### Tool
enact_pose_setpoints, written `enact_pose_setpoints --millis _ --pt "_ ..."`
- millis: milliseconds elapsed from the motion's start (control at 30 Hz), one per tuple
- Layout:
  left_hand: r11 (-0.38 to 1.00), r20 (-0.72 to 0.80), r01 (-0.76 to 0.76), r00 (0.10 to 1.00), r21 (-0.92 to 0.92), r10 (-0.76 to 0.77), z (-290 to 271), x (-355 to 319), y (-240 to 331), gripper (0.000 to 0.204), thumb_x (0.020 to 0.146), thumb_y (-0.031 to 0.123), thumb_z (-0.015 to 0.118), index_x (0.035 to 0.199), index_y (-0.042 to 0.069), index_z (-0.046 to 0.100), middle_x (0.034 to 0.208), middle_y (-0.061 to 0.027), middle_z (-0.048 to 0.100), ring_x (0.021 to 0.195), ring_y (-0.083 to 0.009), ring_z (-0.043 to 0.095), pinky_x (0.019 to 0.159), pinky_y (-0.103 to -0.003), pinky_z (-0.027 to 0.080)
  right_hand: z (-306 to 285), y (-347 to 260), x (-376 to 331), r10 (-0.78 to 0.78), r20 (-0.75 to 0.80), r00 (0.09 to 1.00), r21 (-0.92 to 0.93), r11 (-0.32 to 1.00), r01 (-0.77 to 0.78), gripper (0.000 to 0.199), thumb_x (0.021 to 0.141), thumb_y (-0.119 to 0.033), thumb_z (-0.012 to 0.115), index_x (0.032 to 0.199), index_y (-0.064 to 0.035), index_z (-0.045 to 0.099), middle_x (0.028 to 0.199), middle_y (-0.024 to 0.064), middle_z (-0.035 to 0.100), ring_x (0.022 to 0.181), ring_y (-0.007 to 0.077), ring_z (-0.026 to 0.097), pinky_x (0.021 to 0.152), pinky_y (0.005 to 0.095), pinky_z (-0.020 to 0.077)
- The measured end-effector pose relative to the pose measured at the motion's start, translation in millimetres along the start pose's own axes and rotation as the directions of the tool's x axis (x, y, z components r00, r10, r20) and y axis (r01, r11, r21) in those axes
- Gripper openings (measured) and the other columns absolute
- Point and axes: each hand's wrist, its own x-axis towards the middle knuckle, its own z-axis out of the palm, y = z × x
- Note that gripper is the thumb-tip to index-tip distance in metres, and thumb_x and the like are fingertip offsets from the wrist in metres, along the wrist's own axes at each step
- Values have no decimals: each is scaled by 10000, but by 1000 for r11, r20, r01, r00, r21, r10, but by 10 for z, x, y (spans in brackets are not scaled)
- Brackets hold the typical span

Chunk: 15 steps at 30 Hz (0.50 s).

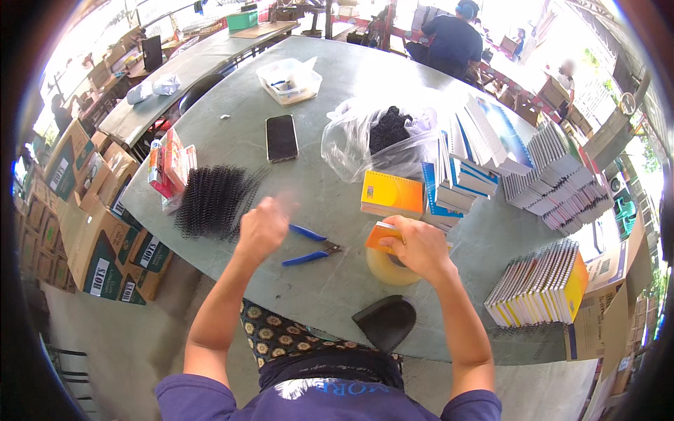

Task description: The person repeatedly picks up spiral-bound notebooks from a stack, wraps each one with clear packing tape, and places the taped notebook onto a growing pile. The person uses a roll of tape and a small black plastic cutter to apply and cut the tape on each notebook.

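My right hand is closed on a small orange notebook, held above a roll of clear tape. Beside the black plastic binding coils, my left hand is raised with its fingertips smeared by motion; whether it holds anything does not show. Blue-handled cutting pliers lie between my hands, handles spread. Just beyond my right hand sits a stack of yellow-orange notebooks.
Toward the back are a phone, a plastic tub and a clear bag. Stacked notebooks and bound yellow ones stand at right. A black rounded piece lies at the near edge. Cardboard boxes flank the left.
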Motion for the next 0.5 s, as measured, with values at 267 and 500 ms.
enact_pose_setpoints --millis 267,500 --pt "919 192 -321 911 -231 366 566 -277 763 288 880 160 552 1120 3 540 841 -197 635 762 -353 632 665 -415 501 17 -40 -56 30 9 1000 28 999 -30 204 828 -272 605 956 -121 654 857 125 662 769 315 631 666 408 486" --pt "683 -195 -390 917 -618 347 275 -251 826 170 847 136 634 927 -10 603 763 -155 637 658 -271 629 616 -323 495 14 33 -40 44 50 998 17 999 -45 182 837 -244 585 964 -134 656 835 127 659 763 334 625 664 415 485"
